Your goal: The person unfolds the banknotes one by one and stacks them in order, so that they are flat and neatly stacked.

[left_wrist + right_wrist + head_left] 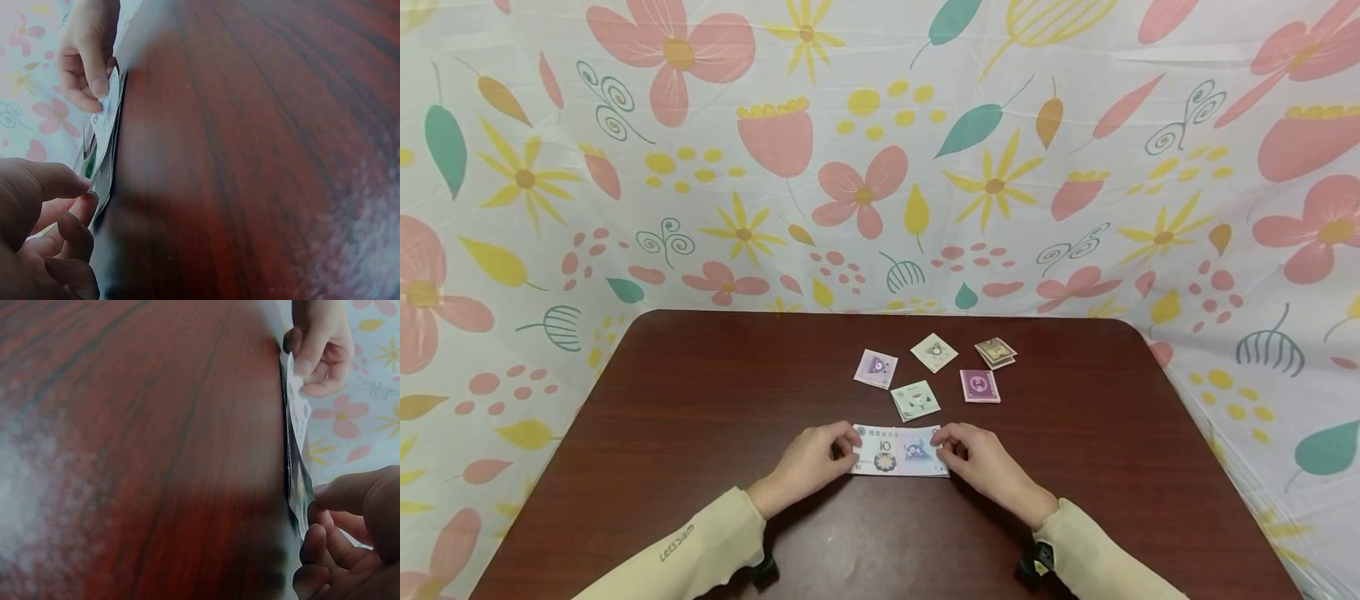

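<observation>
A pale blue and white play banknote marked 10 lies lengthwise before me, with more paper edges showing under it in the wrist views. My left hand pinches its left end between thumb and fingers. At the opposite end, my right hand holds it the same way. Seen edge-on in the left wrist view, the banknote bows slightly, close over the table. Just beyond its far edge is a green folded note.
Behind the green one lie a lilac folded note, a cream folded note, a magenta folded note and a yellowish folded note standing partly open. The dark wooden table ends at a floral cloth.
</observation>
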Demonstrator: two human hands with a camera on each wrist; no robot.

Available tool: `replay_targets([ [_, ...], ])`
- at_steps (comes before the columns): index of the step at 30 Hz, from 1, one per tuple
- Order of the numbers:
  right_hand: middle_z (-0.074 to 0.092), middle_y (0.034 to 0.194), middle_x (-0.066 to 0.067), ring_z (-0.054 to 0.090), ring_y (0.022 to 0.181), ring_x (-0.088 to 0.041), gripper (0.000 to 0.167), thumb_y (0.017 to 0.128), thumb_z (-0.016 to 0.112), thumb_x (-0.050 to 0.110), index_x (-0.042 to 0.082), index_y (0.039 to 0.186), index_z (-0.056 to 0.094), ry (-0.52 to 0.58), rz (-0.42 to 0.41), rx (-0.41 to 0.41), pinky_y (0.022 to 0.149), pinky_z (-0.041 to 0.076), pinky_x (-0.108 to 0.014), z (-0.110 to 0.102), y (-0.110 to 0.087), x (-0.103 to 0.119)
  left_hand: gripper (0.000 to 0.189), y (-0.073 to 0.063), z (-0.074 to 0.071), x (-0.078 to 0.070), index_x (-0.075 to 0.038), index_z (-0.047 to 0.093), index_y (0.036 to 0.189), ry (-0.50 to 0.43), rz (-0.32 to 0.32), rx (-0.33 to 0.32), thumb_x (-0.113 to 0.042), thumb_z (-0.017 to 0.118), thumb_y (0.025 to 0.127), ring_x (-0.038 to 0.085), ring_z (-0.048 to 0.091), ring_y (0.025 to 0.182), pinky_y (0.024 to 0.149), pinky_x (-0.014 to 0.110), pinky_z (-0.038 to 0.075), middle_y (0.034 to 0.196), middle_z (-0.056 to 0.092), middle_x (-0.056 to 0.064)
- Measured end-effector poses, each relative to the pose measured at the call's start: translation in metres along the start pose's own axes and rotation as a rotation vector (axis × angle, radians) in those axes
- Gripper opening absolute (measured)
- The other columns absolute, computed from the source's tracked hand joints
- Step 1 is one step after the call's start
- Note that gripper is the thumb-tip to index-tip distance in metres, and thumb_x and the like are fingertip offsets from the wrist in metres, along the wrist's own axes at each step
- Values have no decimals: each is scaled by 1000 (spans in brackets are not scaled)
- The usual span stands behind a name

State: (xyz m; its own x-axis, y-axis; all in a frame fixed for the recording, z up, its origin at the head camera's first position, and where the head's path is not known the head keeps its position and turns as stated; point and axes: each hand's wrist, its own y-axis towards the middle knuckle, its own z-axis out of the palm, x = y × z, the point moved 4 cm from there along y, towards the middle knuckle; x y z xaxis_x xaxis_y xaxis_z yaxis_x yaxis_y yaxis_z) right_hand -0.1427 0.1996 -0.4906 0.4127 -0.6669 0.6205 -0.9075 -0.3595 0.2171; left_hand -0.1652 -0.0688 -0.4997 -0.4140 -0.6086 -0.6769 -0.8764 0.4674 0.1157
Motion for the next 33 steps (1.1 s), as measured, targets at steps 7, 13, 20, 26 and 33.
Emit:
replay_targets([
  [7, 58, 80, 11, 50, 71, -1, 15, 90, 74, -2, 11, 98, 72, -11, 25, 27, 65, 45, -23, 2, 2, -1, 14, 3, 0, -1, -16, 72, 99, 55, -11, 3, -10, 78, 88, 7, 62, 73, 67, 30, 48, 83, 70, -10],
  [13, 56, 79, 10, 50, 71, -1, 15, 90, 74, -2, 10, 98, 72, -33, 37, 43, 64, 45, -23, 3, 5, -1, 14, 3, 1, -6, -16, 72, 98, 141, 4, -5, -9, 78, 87, 9, 64, 75, 65, 32, 49, 81, 68, -9],
  [20, 55, 78, 10, 48, 70, -2, 14, 90, 76, 0, 10, 98, 71, -87, 44, 62, 64, 44, -24, 3, 5, 4, 12, 2, 0, -9, -14, 71, 97, 183, -8, 19, -11, 78, 88, 7, 54, 67, 58, 30, 44, 78, 62, -9],
  [26, 51, 78, 6, 46, 69, -5, 20, 88, 79, 2, 12, 103, 70, -124, 31, 59, 61, 41, -25, -1, 4, 6, 14, 3, 0, -8, -16, 71, 96, 199, -15, 29, -13, 80, 86, 5, 51, 65, 57, 30, 43, 76, 58, -10],
  [33, 50, 83, 4, 46, 73, -8, 26, 87, 81, 6, 12, 110, 71, -126, -2, 127, 65, 42, -24, -5, 2, 2, 13, 2, 0, -7, -16, 71, 96, 195, -11, 36, -13, 80, 87, 5, 51, 64, 56, 29, 42, 76, 57, -10],
])
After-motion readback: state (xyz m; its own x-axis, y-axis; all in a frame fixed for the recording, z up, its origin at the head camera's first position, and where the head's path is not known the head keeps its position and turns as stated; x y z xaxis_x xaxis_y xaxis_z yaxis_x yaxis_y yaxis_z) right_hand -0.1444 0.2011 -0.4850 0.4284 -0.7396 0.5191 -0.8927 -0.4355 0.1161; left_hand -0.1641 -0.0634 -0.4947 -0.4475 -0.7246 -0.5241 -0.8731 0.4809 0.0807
